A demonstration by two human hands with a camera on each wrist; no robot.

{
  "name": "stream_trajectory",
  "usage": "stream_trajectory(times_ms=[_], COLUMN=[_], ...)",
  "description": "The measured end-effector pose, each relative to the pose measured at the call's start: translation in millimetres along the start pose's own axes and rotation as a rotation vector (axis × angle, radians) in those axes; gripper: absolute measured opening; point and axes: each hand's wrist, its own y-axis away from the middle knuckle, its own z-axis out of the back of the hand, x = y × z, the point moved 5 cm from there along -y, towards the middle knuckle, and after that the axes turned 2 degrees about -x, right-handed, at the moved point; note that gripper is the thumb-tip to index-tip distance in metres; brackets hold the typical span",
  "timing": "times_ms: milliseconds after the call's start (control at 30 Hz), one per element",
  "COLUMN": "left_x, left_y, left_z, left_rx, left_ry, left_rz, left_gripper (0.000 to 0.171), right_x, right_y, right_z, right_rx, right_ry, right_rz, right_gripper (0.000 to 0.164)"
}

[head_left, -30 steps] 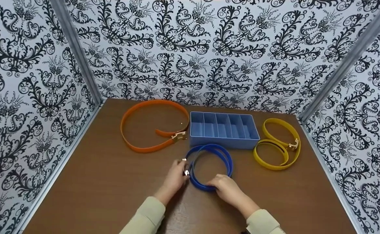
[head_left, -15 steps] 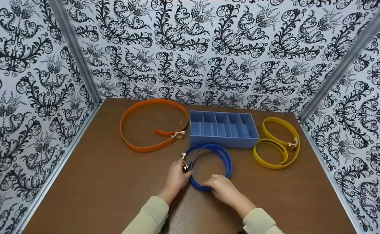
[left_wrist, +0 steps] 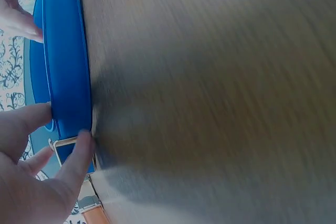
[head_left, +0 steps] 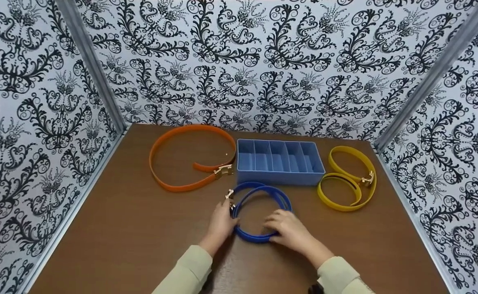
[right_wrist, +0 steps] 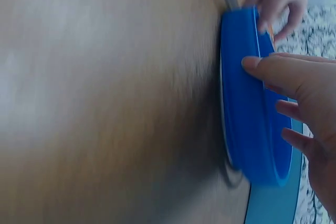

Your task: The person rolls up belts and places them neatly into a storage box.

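Observation:
A blue belt point(head_left: 250, 237) lies coiled in a double ring on the brown table, standing on its edge. At the ring's left side is its gold-coloured buckle point(head_left: 229, 194). My left hand point(head_left: 221, 222) holds the belt beside this buckle, with thumb and fingers at the band in the left wrist view. At the front right of the ring, my right hand point(head_left: 291, 230) straddles the band. Its thumb point(right_wrist: 253, 64) rests on the outer face while the fingers reach inside the ring, spread apart. Part of the right index finger is hidden behind the band.
Just behind the ring stands a blue-grey box point(head_left: 282, 178) with several compartments. An orange belt point(head_left: 182, 188) lies in a wide loop to its left, gold buckle near the box. On the right lies a yellow belt point(head_left: 347, 207) in two loops. Patterned walls enclose the table point(head_left: 141, 237).
My right hand has loosened its pinch, and its fingers have spread within the ring. The blue ring's coils have shifted slightly. The buckle end has turned upward a little under my left hand.

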Motion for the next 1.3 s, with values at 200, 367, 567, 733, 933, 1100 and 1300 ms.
stream_trajectory(times_ms=[200,367,567,733,933,1100,1300], left_x=[2.3,2.2,2.5,2.6,4.5,5.1,5.1], left_y=[-2.3,-3.1,-2.7,-3.6,-5.3,-4.8,-4.3], left_z=[-0.2,-1.7,-1.3,-0.3,-1.5,-1.2,-0.5], left_rx=[0.001,0.003,0.041,0.059,0.051,0.042,0.023], left_ry=[0.031,0.069,0.114,0.120,0.139,0.141,0.135], left_rz=[-0.035,-0.077,-0.060,-0.038,-0.050,-0.055,-0.072], left_gripper=[0.056,0.055,0.053,0.053,0.054,0.054,0.054], right_x=[-37,-62,-72,-69,-66,-63,-61], right_y=[17,30,37,34,30,27,26], right_z=[10,5,-4,-2,0,0,-7], right_rx=[-0.019,-0.012,0.041,-0.007,-0.031,-0.037,0.008], right_ry=[-0.036,-0.080,-0.196,-0.295,-0.359,-0.420,-0.469], right_rz=[-0.269,-0.505,-0.578,-0.514,-0.440,-0.402,-0.400], right_gripper=[0.073,0.100,0.092,0.091,0.093,0.094,0.094])
